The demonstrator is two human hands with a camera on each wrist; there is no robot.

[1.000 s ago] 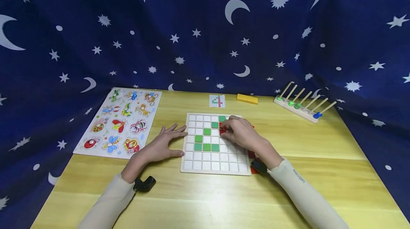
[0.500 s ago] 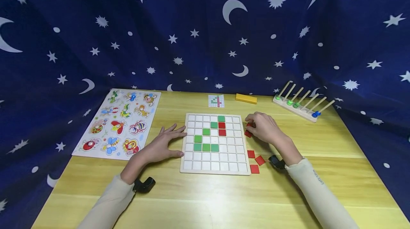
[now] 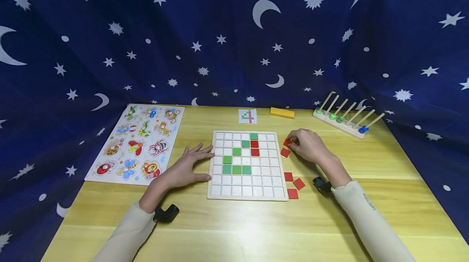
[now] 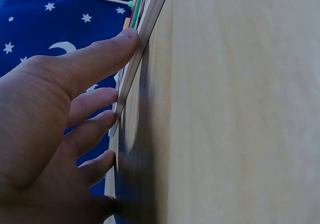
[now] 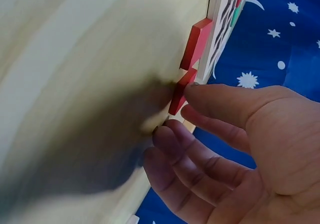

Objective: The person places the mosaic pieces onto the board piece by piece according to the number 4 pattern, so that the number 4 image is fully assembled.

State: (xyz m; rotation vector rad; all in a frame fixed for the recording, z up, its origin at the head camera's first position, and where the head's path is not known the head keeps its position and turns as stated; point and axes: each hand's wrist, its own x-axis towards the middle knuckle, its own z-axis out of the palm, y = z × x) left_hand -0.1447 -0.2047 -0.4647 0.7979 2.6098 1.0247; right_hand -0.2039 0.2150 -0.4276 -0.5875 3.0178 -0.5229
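The white grid board (image 3: 225,189) lies on the table, with green tiles (image 3: 237,169) in several squares and two red tiles (image 3: 255,152) below the topmost green one. My left hand (image 3: 185,167) is spread at the board's left edge; in the left wrist view, the thumb (image 4: 102,59) and fingertips touch its side. Right of the board, my right hand (image 3: 308,146) pinches a loose red tile (image 5: 182,91) lying at the table surface, thumb on its near edge and index fingertip by its far corner. Another red tile (image 3: 285,153) lies right beside it.
Several more red tiles (image 3: 292,193) lie off the board's lower right edge. Behind the board are a small pattern card (image 3: 248,116) and a yellow block (image 3: 282,113). An insect puzzle board (image 3: 146,144) lies left; a peg rack (image 3: 338,124) stands back right.
My right hand has let go of a red tile in the grid and moved right, off the board, to the loose red tiles. My left hand has stayed at the board's edge.
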